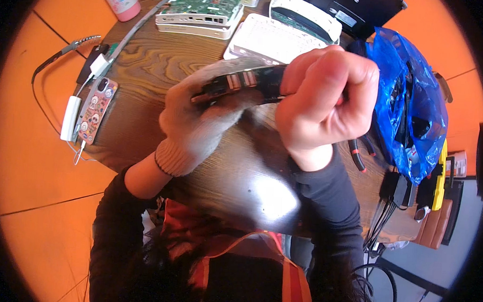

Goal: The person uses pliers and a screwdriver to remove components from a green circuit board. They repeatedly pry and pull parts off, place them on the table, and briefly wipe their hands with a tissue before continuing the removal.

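My left hand (192, 114), in a pale knitted glove, is closed around a dark flat device with metal port openings (241, 80). The device is raised above the table and seen edge-on. At its right end my bare right hand (328, 95) is clenched with the knuckles turned up. A small red bit shows at this fist, but what it grips is hidden. Black-and-red handles, seemingly of pliers (357, 155), lie on the table just beyond my right wrist.
Farther back on the wooden table (143, 57) are a green circuit board (198, 6) on a white casing, a white casing panel (272, 37) and an open white shell (304, 17). A blue plastic bag (408, 98) stands right. A phone (97, 111) with cables lies left.
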A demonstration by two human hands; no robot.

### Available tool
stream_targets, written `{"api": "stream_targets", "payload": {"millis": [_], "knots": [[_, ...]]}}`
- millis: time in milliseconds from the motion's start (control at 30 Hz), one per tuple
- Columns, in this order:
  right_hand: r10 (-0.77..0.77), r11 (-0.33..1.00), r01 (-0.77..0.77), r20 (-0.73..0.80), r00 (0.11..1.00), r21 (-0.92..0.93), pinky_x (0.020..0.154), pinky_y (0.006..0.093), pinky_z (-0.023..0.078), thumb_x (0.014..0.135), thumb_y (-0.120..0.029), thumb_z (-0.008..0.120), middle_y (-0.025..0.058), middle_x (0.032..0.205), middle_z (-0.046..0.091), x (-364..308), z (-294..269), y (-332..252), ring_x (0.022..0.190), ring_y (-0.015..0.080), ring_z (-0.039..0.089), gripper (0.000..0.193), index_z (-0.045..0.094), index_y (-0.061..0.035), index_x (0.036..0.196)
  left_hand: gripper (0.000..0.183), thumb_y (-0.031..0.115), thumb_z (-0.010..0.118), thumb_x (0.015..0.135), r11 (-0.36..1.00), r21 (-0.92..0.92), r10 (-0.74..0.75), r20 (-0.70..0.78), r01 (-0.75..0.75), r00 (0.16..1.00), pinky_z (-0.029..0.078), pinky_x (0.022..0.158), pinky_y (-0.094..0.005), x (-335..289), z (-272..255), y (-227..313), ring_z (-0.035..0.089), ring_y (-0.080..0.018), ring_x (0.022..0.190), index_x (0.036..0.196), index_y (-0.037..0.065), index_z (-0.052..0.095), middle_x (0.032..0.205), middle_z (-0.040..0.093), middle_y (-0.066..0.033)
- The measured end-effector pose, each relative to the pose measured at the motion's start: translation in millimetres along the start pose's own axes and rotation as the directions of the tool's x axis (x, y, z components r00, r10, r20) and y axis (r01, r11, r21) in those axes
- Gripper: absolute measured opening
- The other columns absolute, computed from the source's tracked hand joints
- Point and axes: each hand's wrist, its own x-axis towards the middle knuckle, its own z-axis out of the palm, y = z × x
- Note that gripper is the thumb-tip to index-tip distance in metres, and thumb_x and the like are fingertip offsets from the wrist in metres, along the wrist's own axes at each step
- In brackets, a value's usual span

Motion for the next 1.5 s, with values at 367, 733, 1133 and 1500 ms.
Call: {"api": "stream_targets", "payload": {"millis": [367,733,1133,1500], "knots": [[0.337,0.823,-0.316,0.042,0.94,0.473,0.043,0.0198,0.027,0.092,-0.028,0.053,-0.0039,0.052,0.041,79.7,-68.8,-31.6,0.043,0.0062,0.038,0.037,0.042,-0.0162,0.058,0.034,0.021,0.078,0.075,0.933,-0.27,-0.24,0.026,0.238,0.97,0.051,0.061,-0.022,2.6,-4.1,4.8,0.064,-0.0102,0.068,0.101,0.003,0.065,0.081,0.068,-0.0072],[0.297,0.624,-0.516,0.433,0.851,0.586,0.033,0.016,0.025,0.093,-0.027,0.046,-0.0051,0.045,0.043,71.4,-58.6,-23.2,0.035,0.0039,0.038,0.041,0.036,-0.0203,0.054,0.038,0.021,0.082,0.068,0.989,-0.119,0.1,0.071,-0.092,0.992,0.053,0.059,-0.0235,-1.1,-0.4,-17.6,0.067,-0.0142,0.068,0.098,0.005,0.064,0.083,0.069,-0.0062],[0.055,0.937,-0.257,0.627,0.777,0.237,0.034,0.0209,0.032,0.098,-0.03,0.036,0.001,0.051,0.043,60.5,-35.1,-12.7,0.036,0.0089,0.04,0.036,0.039,-0.0136,0.066,0.039,0.017,0.08,0.069,0.991,-0.073,-0.098,0.169,0.112,0.981,0.053,0.061,-0.0241,0.1,-4.4,3.8,0.068,-0.0147,0.071,0.103,0.008,0.064,0.084,0.069,-0.0067],[-0.085,0.909,-0.154,0.534,0.842,0.387,0.037,0.0288,0.042,0.091,-0.017,0.054,0.0061,0.056,0.051,-3.6,-28.7,-24.8,0.04,0.0175,0.048,0.026,0.047,-0.0032,0.07,0.023,0.016,0.067,0.084,0.852,-0.48,-0.198,0.071,0.208,0.978,0.052,0.071,-0.0242,13.7,-13.0,-7.2,0.066,-0.0138,0.083,0.103,0.003,0.066,0.094,0.069,-0.0067]]}}
